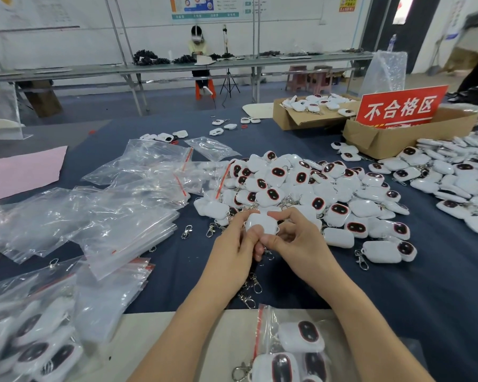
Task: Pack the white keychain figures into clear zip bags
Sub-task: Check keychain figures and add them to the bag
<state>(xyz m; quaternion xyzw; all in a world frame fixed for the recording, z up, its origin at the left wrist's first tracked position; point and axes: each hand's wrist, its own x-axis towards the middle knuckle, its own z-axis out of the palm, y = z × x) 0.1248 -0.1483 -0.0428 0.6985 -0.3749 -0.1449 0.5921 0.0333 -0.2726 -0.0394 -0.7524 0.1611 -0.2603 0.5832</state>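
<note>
Both hands are meeting over a dark blue table cloth, the left hand and the right hand each pinching one white keychain figure between thumb and curled fingers, its plain white back facing up. The figure is being held at the near edge of a large pile of figures, glossy rounded white bodies with a dark oval face ringed in red and a metal clasp. Loose clasps are lying just beside the left hand. To the left, empty clear zip bags with red zip strips are lying overlapped. Nearest the viewer, a filled bag is holding several figures, and more filled bags are lying at lower left. Beyond the pile, a cardboard box is carrying a red sign reading "不合格区" in white characters. A second cardboard box behind it is holding more figures, and another heap is spreading along the right edge
</note>
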